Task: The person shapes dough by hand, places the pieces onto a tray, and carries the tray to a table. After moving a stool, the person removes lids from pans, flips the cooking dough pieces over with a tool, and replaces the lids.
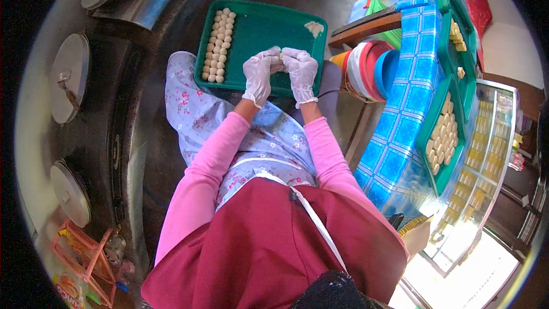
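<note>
maroon cloth, gloved left hand and right hand together over green tray

Left hand and right hand, both gloved, are held close together, fingers curled inward, forearms angled forward.

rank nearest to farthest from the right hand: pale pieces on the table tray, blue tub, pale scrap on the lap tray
From the right hand:
1. pale scrap, lap tray's far right corner
2. blue tub, to the right
3. pale pieces, table tray, farther right
</note>
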Demonstrator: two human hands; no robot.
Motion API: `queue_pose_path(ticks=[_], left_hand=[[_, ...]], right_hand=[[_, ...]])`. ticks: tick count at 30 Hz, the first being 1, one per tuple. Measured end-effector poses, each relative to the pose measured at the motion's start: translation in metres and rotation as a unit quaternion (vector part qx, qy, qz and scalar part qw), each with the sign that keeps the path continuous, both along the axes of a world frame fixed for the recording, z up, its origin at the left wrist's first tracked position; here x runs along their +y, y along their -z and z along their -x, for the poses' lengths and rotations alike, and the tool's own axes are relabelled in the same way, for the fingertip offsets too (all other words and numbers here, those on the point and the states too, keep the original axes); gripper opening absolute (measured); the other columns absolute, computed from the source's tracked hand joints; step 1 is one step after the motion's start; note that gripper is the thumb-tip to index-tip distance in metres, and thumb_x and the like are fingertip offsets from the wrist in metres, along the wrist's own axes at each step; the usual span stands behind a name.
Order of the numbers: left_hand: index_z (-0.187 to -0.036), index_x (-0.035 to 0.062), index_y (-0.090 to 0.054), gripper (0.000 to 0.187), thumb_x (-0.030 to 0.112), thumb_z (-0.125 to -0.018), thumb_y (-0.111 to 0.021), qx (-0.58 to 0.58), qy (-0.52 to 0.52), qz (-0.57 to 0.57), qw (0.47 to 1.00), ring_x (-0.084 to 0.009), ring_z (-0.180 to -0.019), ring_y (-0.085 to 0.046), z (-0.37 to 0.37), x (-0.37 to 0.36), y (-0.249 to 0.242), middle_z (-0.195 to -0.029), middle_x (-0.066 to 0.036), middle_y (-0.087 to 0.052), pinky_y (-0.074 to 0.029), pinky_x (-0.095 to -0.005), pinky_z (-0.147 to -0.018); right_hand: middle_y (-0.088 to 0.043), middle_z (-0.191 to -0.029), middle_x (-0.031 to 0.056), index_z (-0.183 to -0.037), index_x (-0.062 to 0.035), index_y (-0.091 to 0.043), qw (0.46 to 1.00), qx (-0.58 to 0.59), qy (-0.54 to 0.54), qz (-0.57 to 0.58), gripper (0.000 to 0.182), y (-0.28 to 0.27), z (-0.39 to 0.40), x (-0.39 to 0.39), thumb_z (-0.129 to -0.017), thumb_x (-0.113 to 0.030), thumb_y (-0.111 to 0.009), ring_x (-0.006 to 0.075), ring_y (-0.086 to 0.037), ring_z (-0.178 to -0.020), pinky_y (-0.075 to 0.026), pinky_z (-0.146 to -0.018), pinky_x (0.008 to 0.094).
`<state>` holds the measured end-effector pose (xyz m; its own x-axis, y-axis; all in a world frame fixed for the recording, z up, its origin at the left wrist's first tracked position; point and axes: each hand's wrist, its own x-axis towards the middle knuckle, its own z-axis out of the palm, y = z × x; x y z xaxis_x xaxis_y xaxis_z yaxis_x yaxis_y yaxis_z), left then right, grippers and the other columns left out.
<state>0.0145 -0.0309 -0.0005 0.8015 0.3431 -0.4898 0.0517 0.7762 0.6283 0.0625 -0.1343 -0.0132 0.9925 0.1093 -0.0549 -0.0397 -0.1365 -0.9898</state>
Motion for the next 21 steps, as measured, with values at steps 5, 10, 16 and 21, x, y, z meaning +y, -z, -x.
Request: queue_pose_path(ticks=[5, 10, 16, 21], left_hand=[[-0.102, -0.0039, -0.065, 0.022, 0.005, -0.082, -0.063, 0.032, 0.038, -0.040, 0.998, -0.0165, -0.077, -0.065, 0.005, 0.006, 0.001, -0.093, -0.010, -0.068, -0.052, -0.0261, -0.074], [-0.100, -0.0015, -0.064, 0.021, 0.007, -0.081, -0.066, 0.027, 0.139, -0.103, 0.985, -0.0146, -0.076, -0.065, 0.008, 0.016, 0.011, -0.087, -0.007, -0.067, -0.053, -0.0261, -0.072], [-0.097, -0.0023, -0.064, 0.019, 0.007, -0.081, -0.069, -0.006, 0.174, -0.044, 0.984, -0.0159, -0.078, -0.065, 0.005, 0.022, 0.008, -0.090, -0.009, -0.066, -0.054, -0.0256, -0.073], [-0.101, -0.0044, -0.061, 0.022, 0.000, -0.080, -0.068, 0.020, 0.108, 0.010, 0.994, -0.0189, -0.083, -0.065, 0.006, 0.022, 0.020, -0.098, -0.011, -0.065, -0.056, -0.0261, -0.076]], right_hand=[[-0.069, -0.080, 0.0069, -0.088, -0.0009, -0.072, 0.994, -0.068, -0.084, 0.006, 0.015, 0.002, -0.007, -0.012, -0.074, -0.004, -0.067, 0.0123, -0.063, -0.066, -0.050, -0.056, 0.0236], [-0.069, -0.078, 0.0069, -0.085, 0.0004, -0.071, 0.989, 0.089, -0.099, -0.057, 0.017, -0.025, -0.003, -0.013, -0.069, -0.005, -0.070, 0.0143, -0.065, -0.067, -0.052, -0.055, 0.0244], [-0.069, -0.079, 0.0075, -0.090, -0.0019, -0.070, 0.984, 0.121, -0.126, 0.021, 0.019, -0.036, -0.011, -0.016, -0.073, -0.010, -0.067, 0.0157, -0.065, -0.068, -0.052, -0.057, 0.0271], [-0.063, -0.077, 0.0121, -0.076, -0.0063, -0.067, 0.726, -0.367, -0.064, 0.577, 0.011, -0.022, -0.076, -0.042, -0.078, -0.012, -0.058, 0.0287, -0.061, -0.067, -0.048, -0.065, 0.0400]])
